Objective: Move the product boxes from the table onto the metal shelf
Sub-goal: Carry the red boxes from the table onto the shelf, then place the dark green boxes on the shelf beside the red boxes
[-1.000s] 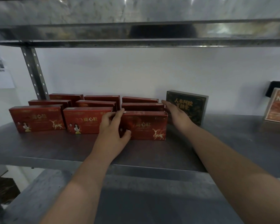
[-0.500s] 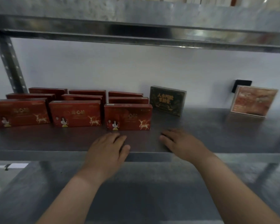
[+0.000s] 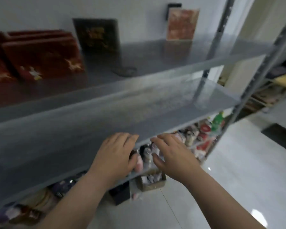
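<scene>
Stock run at the metal shelf (image 3: 155, 66), seen through my head camera, tilted and blurred. Both of the hands I am steering carry nothing. The left hand (image 3: 116, 152) hangs over the front edge of the lower tier (image 3: 64, 138) with its fingers loose and spread. The right hand (image 3: 173, 154) is just beside it, past that edge, equally slack. I cannot tell whether either palm touches the metal.

The red product boxes (image 3: 43, 60) stand in close rows at the left end of the upper tier, faces forward, packed against one another. That part of the job looks done. The surface they come from is out of frame, so I cannot say how many are left to fetch. I judge this a gap between loads.

A dark box (image 3: 97, 35) stands upright just beside the red rows, toward the back edge. An orange-toned box (image 3: 182, 23) leans on the wall well apart from it, near the right end. Between them the upper tier offers bare metal, apart from a dark curved mark I cannot make out.

Under the lower tier sit crowded small bottles and packets, too smeared to name, with a green bottle (image 3: 218, 121) at the right. A cardboard carton (image 3: 151, 182) and a black box (image 3: 120, 194) sit on the pale tiled floor (image 3: 238, 162) below the hands. A perforated upright (image 3: 218, 38) closes off the right end, and a second rack stands beyond it. In my view, the carton by the feet is the main thing to step around on the way back.
</scene>
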Demonstrator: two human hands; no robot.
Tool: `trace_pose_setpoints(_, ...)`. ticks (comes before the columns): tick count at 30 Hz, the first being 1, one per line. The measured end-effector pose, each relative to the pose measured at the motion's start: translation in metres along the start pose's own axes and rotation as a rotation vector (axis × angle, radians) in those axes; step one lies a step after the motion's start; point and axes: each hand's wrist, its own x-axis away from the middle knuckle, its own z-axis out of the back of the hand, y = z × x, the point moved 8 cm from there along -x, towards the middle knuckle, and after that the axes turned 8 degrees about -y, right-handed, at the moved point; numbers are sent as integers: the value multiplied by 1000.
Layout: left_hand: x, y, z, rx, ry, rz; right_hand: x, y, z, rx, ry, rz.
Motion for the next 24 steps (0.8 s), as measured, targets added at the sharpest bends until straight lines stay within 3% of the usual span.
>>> trace_pose_setpoints(9,-14,155,-121,76,-368,-183,169,126,-65,-13,-328,-277)
trace_pose_setpoints(14,-32,243,-166,21,-468,-335,243,184,-82,-89,-437,-439)
trace_pose_setpoints(24,-65,386,-229,-63,-639,-838,374,237,-93,-240,-386,-942)
